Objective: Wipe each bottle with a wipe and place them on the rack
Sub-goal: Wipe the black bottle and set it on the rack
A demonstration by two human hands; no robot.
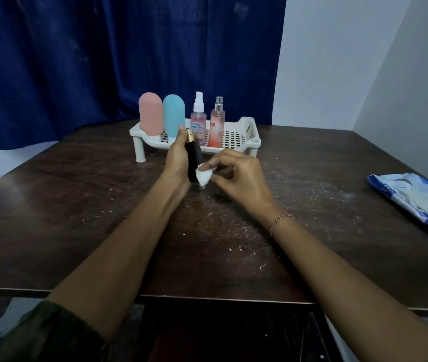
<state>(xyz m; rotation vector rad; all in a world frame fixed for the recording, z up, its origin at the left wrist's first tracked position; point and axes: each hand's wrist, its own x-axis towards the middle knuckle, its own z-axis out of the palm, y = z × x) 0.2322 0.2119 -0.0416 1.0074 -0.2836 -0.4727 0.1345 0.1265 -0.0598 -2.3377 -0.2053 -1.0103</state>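
Forearms (119, 246) meet over the bench (64, 205): left hand (177, 159) grip clamped round black bottle (194, 155), long axis near upright, cap up. Right hand (239, 176) pinches wipe (203, 176) against its base. Rack (247, 131) lies straight behind, free space at its right end.

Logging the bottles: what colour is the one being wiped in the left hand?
The bottle is black with a gold top, seen in the head view.
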